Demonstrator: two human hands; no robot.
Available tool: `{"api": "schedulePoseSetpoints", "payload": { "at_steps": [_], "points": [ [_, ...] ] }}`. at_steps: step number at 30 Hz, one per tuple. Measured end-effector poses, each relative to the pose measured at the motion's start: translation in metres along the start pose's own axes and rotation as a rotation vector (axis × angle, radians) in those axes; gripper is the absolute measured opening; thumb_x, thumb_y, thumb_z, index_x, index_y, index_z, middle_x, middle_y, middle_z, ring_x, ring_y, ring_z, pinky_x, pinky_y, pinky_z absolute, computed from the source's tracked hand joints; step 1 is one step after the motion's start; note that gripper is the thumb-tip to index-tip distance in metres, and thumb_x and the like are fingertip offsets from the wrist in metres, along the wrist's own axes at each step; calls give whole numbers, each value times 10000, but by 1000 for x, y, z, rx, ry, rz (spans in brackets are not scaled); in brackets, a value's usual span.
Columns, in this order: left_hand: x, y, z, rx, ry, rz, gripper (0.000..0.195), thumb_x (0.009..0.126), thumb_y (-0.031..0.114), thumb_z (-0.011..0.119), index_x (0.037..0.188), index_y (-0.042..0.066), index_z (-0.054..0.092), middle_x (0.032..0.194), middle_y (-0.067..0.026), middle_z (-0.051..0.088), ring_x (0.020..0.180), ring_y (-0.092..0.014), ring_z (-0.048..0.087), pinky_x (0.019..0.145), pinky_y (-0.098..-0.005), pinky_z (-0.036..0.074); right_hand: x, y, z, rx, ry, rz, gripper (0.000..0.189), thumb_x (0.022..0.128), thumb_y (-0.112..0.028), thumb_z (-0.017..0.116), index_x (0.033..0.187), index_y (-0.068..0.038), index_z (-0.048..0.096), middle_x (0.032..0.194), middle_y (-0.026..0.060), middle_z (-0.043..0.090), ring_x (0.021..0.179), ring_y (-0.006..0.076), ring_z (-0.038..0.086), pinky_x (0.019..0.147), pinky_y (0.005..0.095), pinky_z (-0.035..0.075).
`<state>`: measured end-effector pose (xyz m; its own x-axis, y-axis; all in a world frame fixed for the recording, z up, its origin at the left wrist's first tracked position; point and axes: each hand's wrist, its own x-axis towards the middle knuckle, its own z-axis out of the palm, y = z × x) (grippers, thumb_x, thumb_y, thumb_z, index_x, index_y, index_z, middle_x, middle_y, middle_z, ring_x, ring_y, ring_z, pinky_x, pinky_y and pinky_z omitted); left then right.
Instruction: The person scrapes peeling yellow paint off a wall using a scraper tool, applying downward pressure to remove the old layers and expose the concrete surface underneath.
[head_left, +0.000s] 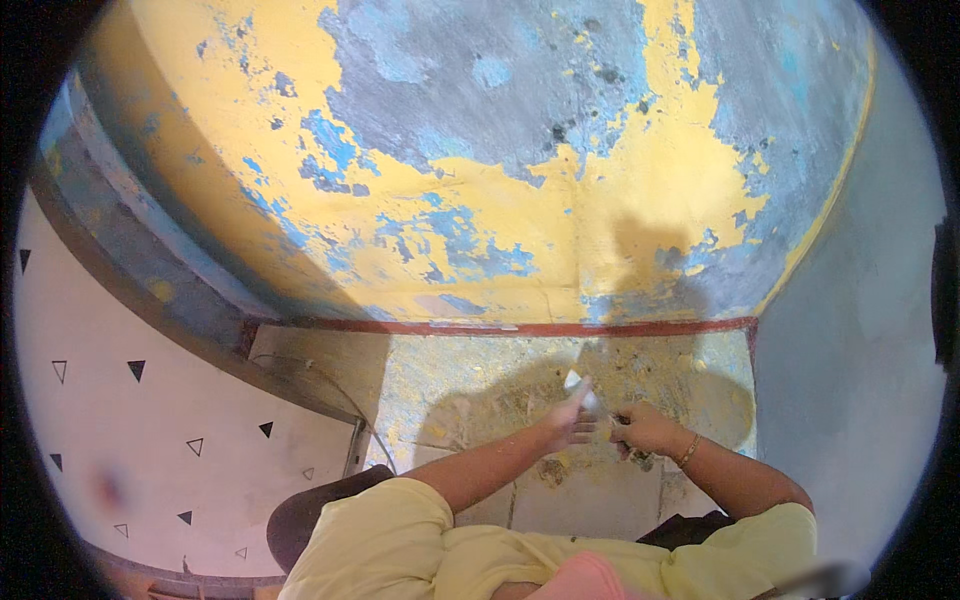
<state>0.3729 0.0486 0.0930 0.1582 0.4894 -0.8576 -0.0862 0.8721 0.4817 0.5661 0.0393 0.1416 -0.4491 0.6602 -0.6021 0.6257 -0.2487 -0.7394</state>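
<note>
My left hand (571, 424) is held over the floor, its thumb laid across a small flat white piece (589, 400). Blur hides what exactly this piece is. Close beside it, to the right, is my right hand (651, 430), with a bracelet at the wrist. Its fingers are curled around something small that is mostly hidden. Ahead of both hands rises a wall (480, 217) with yellow paint peeling away to blue and grey patches. Beneath them, paint flakes (551, 472) lie scattered over the floor tiles (559, 506).
A red band (562, 328) runs along the wall's foot. On the right stands a grey side wall (832, 322). A thin cable (349, 397) curves down at the left, near a pale panel (225, 487) printed with triangles. My shadow (652, 270) falls on the wall.
</note>
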Motion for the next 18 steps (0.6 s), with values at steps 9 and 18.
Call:
{"api": "schedulePoseSetpoints", "payload": {
  "at_steps": [9, 18],
  "points": [
    [-75, 95, 14, -588, -67, 665, 303, 873, 230, 670, 1008, 42, 474, 711, -58, 499, 549, -195, 525, 578, -379, 555, -30, -75, -1, 260, 94, -274, 118, 877, -101, 547, 955, -23, 586, 696, 48, 575, 507, 142, 545, 455, 299, 416],
    [-127, 167, -12, -744, 171, 1019, 387, 916, 368, 595, 1073, 29, 490, 829, -52, 479, 564, -134, 458, 450, -283, 391, -14, -182, -8, -151, 481, -730, 255, 903, -242, 564, 912, 12, 559, 758, 219, 573, 717, 385, 565, 659, 435, 437]
  ]
}}
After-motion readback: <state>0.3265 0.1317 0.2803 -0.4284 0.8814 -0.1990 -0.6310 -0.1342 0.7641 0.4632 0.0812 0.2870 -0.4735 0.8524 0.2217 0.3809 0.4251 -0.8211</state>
